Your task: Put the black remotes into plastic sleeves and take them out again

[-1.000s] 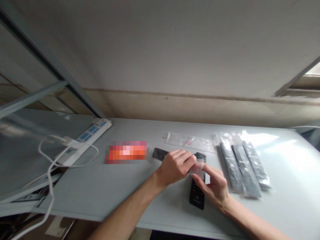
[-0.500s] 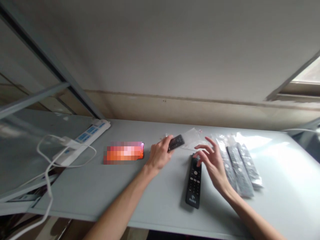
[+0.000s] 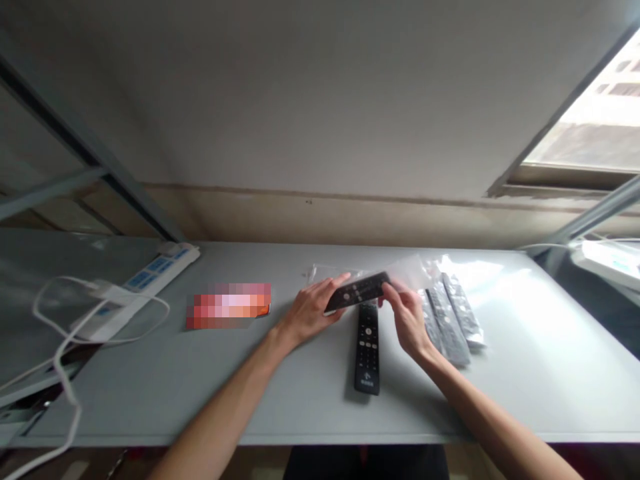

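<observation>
Head view: the right hand (image 3: 406, 321) has joined the left hand (image 3: 311, 311), fingers of both now clamped on one remote (image 3: 361, 289), two-handed work behind the desk's front edge (image 3: 310, 437).

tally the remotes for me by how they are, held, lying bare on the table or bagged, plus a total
Held oblong black plastic remote: 1
Bare oblong black plastic remote on the table: 1
Dark oblong remotes in clear plastic bags: 3
Total: 5
</observation>
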The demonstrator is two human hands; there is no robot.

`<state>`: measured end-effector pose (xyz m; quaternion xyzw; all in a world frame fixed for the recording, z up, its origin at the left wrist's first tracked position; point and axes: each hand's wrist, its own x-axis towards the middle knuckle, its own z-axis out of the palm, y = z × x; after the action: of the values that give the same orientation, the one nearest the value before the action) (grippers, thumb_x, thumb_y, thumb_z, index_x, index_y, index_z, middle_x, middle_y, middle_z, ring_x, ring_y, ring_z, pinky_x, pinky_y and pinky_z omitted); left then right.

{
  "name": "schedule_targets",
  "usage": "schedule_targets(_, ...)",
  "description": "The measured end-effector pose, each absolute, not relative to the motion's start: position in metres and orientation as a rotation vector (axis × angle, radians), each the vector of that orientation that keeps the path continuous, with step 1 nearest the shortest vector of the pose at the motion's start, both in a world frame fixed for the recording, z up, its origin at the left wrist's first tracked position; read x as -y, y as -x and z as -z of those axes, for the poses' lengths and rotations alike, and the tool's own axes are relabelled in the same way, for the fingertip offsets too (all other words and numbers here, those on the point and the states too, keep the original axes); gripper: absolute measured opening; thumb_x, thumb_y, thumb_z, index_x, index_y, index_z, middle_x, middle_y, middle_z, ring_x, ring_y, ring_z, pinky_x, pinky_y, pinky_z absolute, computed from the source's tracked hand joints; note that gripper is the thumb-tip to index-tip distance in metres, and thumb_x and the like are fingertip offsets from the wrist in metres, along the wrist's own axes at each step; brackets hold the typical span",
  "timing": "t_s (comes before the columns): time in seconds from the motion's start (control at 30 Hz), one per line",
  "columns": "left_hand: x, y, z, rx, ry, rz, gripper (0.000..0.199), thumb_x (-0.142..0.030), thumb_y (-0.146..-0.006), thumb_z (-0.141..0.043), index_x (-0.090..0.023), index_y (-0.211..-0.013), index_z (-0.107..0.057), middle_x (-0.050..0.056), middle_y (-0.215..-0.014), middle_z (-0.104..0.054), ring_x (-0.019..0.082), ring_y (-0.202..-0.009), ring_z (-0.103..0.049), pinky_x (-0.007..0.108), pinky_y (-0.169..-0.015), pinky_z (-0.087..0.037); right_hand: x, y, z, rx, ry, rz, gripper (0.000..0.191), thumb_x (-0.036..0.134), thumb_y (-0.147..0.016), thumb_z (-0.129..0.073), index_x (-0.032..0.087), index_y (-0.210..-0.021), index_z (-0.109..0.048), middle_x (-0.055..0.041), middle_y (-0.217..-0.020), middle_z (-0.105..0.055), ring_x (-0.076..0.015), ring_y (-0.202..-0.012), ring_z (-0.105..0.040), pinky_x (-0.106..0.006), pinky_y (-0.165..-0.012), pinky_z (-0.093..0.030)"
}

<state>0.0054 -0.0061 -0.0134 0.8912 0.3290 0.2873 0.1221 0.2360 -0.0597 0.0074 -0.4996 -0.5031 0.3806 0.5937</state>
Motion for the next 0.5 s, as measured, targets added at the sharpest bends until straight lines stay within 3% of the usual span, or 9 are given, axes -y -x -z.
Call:
schedule_targets(0.1,0.006,-0.004,0.011,-0.902,-2.622,-0.845,0.071,-0.032,-0.102,-0.068,-0.027,-0.164,-0.035,0.009,-0.136,-0.071,0.026,-0.121,-0.072,0.046,-0.105,-0.06,0.043,-0.261,-0.011,0.836,1.051,-0.821,0.034,0.058,-0.1,-0.064,0.025,-0.091,-0.063,-0.0012,-0.088,-0.067,-0.0191,-0.084,-0.066,-0.034,-0.077,-0.059)
schedule_targets(0.2,0.013,-0.011,0.005,-0.827,-2.641,-0.802,0.063,-0.029,-0.106,-0.061,-0.026,-0.165,-0.037,0.012,-0.144,-0.067,0.026,-0.133,-0.065,0.049,-0.113,-0.056,0.031,-0.286,-0.016,0.558,0.986,-0.857,0.04,0.067,-0.096,-0.064,0.027,-0.101,-0.056,0.0027,-0.082,-0.065,-0.0161,-0.069,-0.065,-0.03,-0.063,-0.058)
schedule_targets(0.33,0.031,-0.027,-0.001,-0.553,-2.749,-0.558,0.054,-0.03,-0.107,-0.06,-0.032,-0.161,-0.049,0.01,-0.168,-0.049,0.027,-0.157,-0.044,0.053,-0.127,-0.043,0.035,-0.291,-0.018,0.535,1.038,-1.185,0.054,0.077,-0.089,-0.066,0.026,-0.096,-0.05,0.0088,-0.065,-0.052,-0.0097,-0.043,-0.046,-0.022,-0.039,-0.037)
schedule_targets(0.4,0.038,-0.034,-0.001,-0.456,-2.774,-0.443,0.052,-0.035,-0.107,-0.062,-0.033,-0.158,-0.054,0.008,-0.17,-0.047,0.028,-0.16,-0.041,0.055,-0.13,-0.038,0.041,-0.281,-0.017,0.645,1.106,-1.344,0.053,0.072,-0.087,-0.072,0.026,-0.106,-0.052,0.0084,-0.068,-0.055,-0.0102,-0.044,-0.047,-0.022,-0.039,-0.036)
schedule_targets(0.5,0.04,-0.038,0.0,-0.485,-2.766,-0.36,0.047,-0.04,-0.107,-0.061,-0.033,-0.153,-0.059,0.007,-0.173,-0.042,0.03,-0.163,-0.033,0.062,-0.133,-0.03,0.048,-0.269,-0.011,0.937,1.261,-1.261,0.066,0.049,-0.083,-0.081,0.027,-0.137,-0.049,0.0039,-0.084,-0.066,-0.0156,-0.059,-0.06,-0.028,-0.05,-0.05)
